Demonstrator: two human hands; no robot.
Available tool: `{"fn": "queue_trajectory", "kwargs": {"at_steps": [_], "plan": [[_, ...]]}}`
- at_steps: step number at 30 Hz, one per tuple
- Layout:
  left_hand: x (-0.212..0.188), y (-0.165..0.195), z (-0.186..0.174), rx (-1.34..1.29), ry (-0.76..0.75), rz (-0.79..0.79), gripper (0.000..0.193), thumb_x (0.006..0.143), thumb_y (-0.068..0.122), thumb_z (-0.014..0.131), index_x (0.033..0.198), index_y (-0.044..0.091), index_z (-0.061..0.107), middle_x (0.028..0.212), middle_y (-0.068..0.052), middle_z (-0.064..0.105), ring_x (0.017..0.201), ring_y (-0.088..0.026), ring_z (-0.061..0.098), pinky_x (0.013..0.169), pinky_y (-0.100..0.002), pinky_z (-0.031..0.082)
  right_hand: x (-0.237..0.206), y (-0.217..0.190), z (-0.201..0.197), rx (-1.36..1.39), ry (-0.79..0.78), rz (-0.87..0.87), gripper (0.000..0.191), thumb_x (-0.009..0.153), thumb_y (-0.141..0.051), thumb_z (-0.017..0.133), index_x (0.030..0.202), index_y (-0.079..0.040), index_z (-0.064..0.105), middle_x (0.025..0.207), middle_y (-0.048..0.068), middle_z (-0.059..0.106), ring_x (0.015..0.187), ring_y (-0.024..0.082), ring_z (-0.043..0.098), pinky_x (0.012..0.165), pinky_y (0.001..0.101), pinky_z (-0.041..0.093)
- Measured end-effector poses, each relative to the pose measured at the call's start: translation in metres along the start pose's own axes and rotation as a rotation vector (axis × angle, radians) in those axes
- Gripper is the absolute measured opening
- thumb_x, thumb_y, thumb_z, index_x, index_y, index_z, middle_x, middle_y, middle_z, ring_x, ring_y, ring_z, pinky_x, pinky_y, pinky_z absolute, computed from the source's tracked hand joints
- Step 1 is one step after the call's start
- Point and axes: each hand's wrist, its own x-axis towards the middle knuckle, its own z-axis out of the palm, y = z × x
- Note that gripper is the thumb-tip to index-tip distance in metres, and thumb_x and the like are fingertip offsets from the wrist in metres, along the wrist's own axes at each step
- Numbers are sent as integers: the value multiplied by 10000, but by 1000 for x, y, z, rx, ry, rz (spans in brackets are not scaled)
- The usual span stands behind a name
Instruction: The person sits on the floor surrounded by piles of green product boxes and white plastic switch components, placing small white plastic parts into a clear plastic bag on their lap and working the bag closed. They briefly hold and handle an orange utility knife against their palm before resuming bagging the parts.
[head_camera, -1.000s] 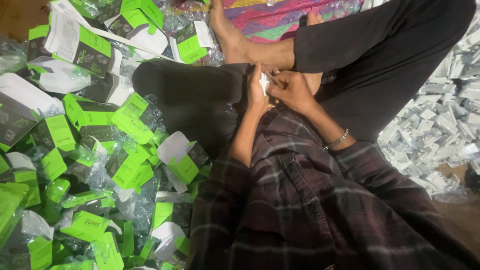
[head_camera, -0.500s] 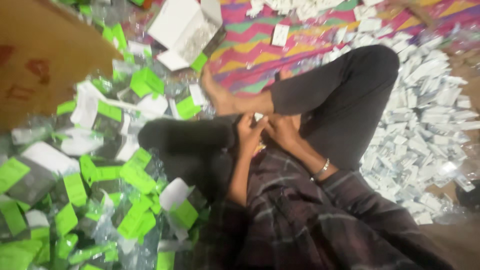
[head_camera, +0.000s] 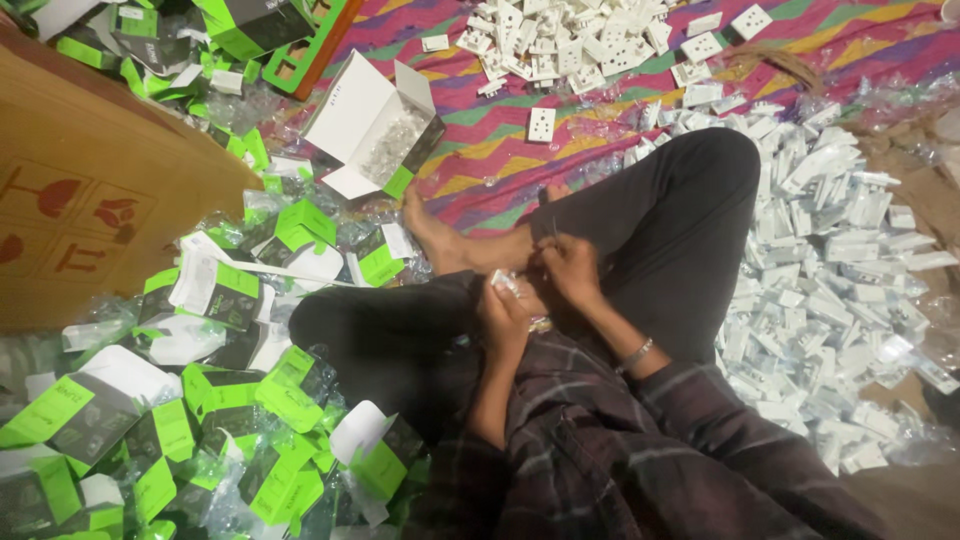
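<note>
A striped, many-coloured mat (head_camera: 480, 150) covers the floor, with a brown cardboard carton (head_camera: 90, 200) on one side, a spill of green-and-white small boxes (head_camera: 230, 290) beside it and a heap of white socket parts (head_camera: 830, 290) on the other side, and one white box (head_camera: 370, 120) standing open near the bare foot. The person sits cross-legged among them. Over the lap, the left hand (head_camera: 503, 318) pinches a small white part (head_camera: 507, 285) in its fingertips, while the right hand (head_camera: 570, 268), just beside it, has its fingers curled closed, on what I cannot tell.
</note>
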Motion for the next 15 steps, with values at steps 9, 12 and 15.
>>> {"fn": "queue_trajectory", "kwargs": {"at_steps": [9,12,15], "plan": [[10,-27,1,-859,-77,-559,396,1106,322,479,1266,-21,596,1070,-75,650,944,-144,617,822,-285,523,-18,-5,22,-127,-201,-306,286,877,-165,772,1076,36,732,1026,168,737,926,267,711,809,357,543],[10,-31,5,-884,-99,-555,335,1067,275,526,1257,6,587,1112,-61,646,981,-129,617,844,-270,525,-13,9,24,-141,-133,-157,214,919,-182,748,1031,0,759,976,145,733,884,249,714,797,346,547],[6,-32,13,-848,-91,-430,303,1080,233,556,1259,-10,581,1148,-75,638,1023,-136,609,884,-272,518,-9,19,24,-16,-73,-128,184,951,-146,684,1039,6,738,968,120,732,877,205,698,793,323,544]]}}
